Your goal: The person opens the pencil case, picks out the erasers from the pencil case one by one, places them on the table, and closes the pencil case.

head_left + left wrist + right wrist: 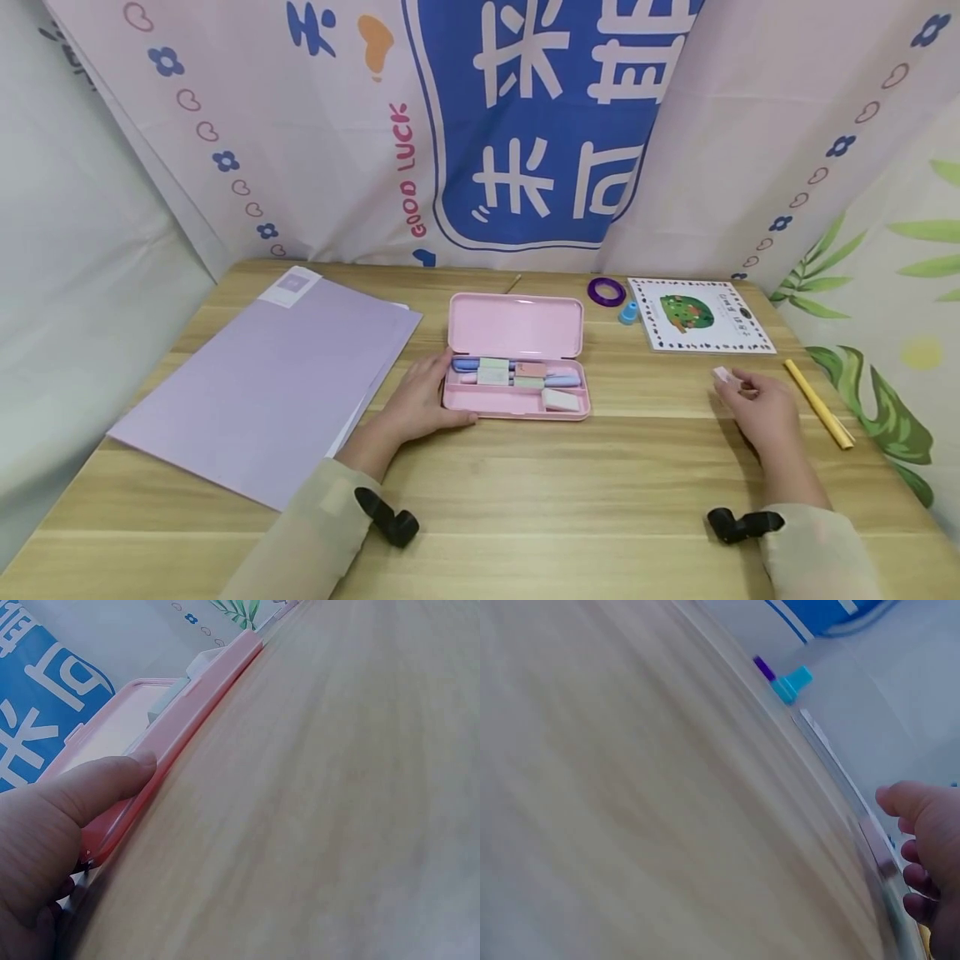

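A pink pencil case lies with its lid raised on the wooden table. Blue and pink pens with pale green and pink sleeves fill its rear section, and a white eraser sits at its front right. My left hand grips the case at its left end, the thumb along the front wall and the fingers at the left side. Off to the right, my right hand holds a small pale pink eraser low over the table; the fingers partly cover it.
A lilac folder with papers lies at the left. At the back right are a purple tape ring, a small blue cone-shaped piece and a white booklet. A yellow pen lies near the right edge.
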Tool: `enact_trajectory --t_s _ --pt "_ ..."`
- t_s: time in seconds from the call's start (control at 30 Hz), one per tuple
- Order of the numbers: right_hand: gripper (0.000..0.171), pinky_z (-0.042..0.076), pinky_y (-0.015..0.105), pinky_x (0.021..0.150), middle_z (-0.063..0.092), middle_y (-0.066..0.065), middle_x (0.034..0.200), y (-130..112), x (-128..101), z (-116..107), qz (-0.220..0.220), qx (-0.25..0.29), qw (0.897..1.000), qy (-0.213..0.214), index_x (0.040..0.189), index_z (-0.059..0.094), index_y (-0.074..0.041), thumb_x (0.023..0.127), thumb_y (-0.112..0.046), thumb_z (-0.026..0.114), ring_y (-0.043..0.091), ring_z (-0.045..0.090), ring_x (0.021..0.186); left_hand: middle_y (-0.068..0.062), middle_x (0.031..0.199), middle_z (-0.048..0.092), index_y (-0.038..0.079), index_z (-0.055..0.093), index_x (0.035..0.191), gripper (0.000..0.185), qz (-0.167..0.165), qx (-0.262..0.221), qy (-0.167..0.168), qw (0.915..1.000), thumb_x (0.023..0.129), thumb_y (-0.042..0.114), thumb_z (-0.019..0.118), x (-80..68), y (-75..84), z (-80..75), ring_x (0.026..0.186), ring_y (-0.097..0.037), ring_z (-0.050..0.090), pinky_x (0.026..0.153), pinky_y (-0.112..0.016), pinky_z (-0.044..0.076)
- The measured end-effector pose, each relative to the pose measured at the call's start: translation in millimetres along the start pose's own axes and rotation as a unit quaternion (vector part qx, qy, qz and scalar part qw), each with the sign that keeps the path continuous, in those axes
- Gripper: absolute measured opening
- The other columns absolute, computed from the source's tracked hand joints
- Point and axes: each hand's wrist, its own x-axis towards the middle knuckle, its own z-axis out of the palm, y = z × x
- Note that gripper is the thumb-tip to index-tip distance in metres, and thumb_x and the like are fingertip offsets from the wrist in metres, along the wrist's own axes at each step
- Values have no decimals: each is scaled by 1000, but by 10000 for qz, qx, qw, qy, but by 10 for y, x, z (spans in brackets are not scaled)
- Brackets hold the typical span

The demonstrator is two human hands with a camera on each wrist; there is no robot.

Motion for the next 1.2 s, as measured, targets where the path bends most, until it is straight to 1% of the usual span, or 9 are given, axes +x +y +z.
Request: enact_trajectory --t_s 0.07,0.13,0.3,0.47,0.63,0.8,1.03,1.13,1.2 --pt "66 43 37 78 50 29 128 -128 -38 59 -197 154 9997 -44 141 48 3 97 -46 52 40 50 112 -22 158 29 4 17 157 117 -3 -6 5 10000 71 53 81 1 0 -3 146 -39 26 119 -53 25" --pt "61 43 34 77 52 29 128 -277 -80 144 -560 190 9982 -88 138 52 2 98 -44 54 38 52 110 -23 157 29 3 18 156 117 -5 -6 15 10000 72 53 81 0 -1 -7 145 -39 26 119 -54 25" --pt "49 45 35 81 60 22 120 -669 -237 432 -1515 250 9876 -321 129 62 -2 93 -36 66 32 55 103 -22 158 29 4 16 157 117 -22 -23 7 10000 71 53 81 -2 1 -12 146 -38 25 119 -53 25" --pt "39 48 36 82 64 12 112 -1015 -412 723 -2234 373 9707 -800 118 70 -7 87 -30 74 25 58 96 -22 158 29 4 18 157 117 3 -11 18 10000 72 53 81 -2 -5 -3 146 -38 25 119 -53 25" --pt "33 47 29 76 64 4 102 -1238 -502 928 -2850 356 9506 -1177 113 74 -12 83 -27 77 16 54 87 -21 157 30 5 17 157 117 23 -20 34 10000 71 53 82 2 0 4 146 -38 25 120 -52 25" --pt "32 42 25 70 60 0 96 -1341 -526 1017 -3072 167 9428 -1284 112 75 -15 84 -30 77 13 48 82 -21 157 30 5 18 157 117 30 -12 39 10000 71 53 82 -1 2 7 146 -38 26 119 -52 25" --pt "28 43 24 68 57 -1 90 -1388 -530 1052 -3245 246 9363 -1325 109 75 -11 84 -26 77 12 48 80 -21 157 30 5 19 156 116 39 -11 41 10000 71 53 82 -4 4 2 146 -38 26 119 -53 26" --pt "25 45 25 71 62 -1 91 -1403 -541 1046 -3252 256 9386 -1125 107 73 -10 86 -25 75 12 51 82 -21 157 30 5 19 156 116 35 -19 29 10000 71 53 82 -10 6 -2 146 -38 25 119 -53 25" --pt "25 46 27 71 64 0 90 -1415 -550 1023 -3177 277 9428 -967 108 71 -9 89 -26 72 12 52 81 -21 158 30 5 19 157 116 28 -14 19 10000 71 53 81 -11 5 -2 146 -38 25 119 -53 25"
